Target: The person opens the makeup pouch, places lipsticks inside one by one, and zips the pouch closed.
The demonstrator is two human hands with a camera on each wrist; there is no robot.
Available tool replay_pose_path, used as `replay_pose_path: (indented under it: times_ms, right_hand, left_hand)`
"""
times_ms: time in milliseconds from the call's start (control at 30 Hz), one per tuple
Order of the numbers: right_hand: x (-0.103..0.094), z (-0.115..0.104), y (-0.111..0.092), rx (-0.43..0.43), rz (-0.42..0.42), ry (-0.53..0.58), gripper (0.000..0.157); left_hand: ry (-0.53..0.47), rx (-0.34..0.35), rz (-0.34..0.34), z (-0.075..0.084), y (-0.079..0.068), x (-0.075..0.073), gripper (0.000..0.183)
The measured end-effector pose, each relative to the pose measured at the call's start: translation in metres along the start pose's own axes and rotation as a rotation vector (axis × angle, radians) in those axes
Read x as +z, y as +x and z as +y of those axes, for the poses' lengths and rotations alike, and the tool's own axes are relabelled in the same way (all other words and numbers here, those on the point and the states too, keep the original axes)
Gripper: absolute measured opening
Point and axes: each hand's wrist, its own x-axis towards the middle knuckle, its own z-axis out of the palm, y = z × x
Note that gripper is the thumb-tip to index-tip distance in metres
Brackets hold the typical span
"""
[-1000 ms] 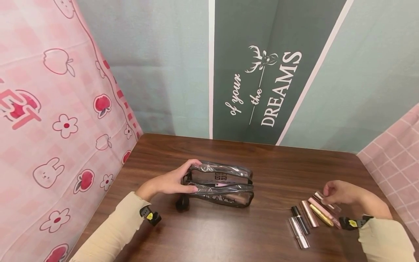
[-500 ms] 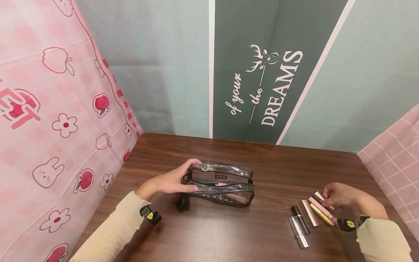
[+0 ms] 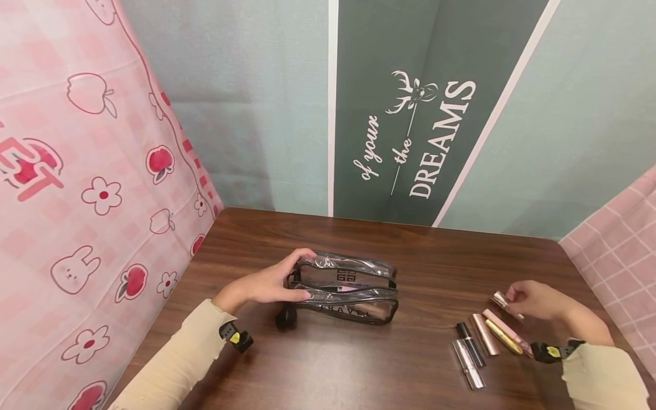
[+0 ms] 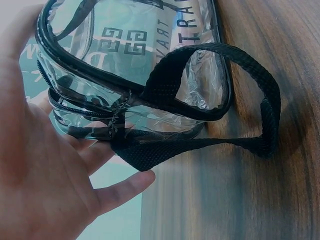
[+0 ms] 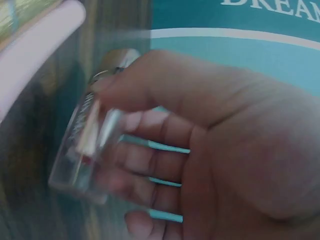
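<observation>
A clear pouch (image 3: 353, 272) with black trim and "TRAVEL" lettering stands unzipped on the table. My left hand (image 3: 271, 283) grips its left end, thumb on the front rim and fingers at the back rim. In the left wrist view the black strap (image 4: 272, 100) loops out from the pouch's end. At the right, my right hand (image 3: 538, 300) pinches a clear lip gloss tube (image 5: 82, 145) with a shiny gold-toned cap between thumb and fingers. The right wrist view is blurred. Beside that hand lie a pink tube (image 3: 499, 324) and a gold tube (image 3: 503, 336).
Further left in that row are a rose-gold tube (image 3: 484, 335), a black tube (image 3: 470, 344) and a silver tube (image 3: 468, 364). Brown wooden table (image 3: 328, 364) extends between the pouch and the row. Fabric curtains (image 3: 256, 114) hang behind and at the sides.
The right hand has raised the lip gloss tube slightly away from the pink tube, and more of its cap shows. The left hand and the pouch have stayed put.
</observation>
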Motion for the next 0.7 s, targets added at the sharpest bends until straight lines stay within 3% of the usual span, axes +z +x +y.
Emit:
replay_pose_path:
  times_ms: [100,267,467,700]
  right_hand:
    - [-0.002,-0.004,0.001,-0.011,0.066,-0.021,0.010]
    - [-0.004,-0.017,0.003,-0.065,0.153,0.046,0.011]
    - [-0.009,-0.036,0.008,-0.103,0.340,-0.065,0.016]
    - [-0.013,-0.051,0.012,-0.182,0.428,-0.063,0.024]
  left_hand:
    - [0.003,0.001,0.002,0.000,0.000,0.000,0.074]
    - [0.007,0.003,0.008,-0.002,0.001,0.001,0.074]
    - [0.009,0.000,0.008,-0.003,0.001,0.001,0.075]
    - [0.007,0.009,0.005,-0.002,0.001,0.002,0.075]
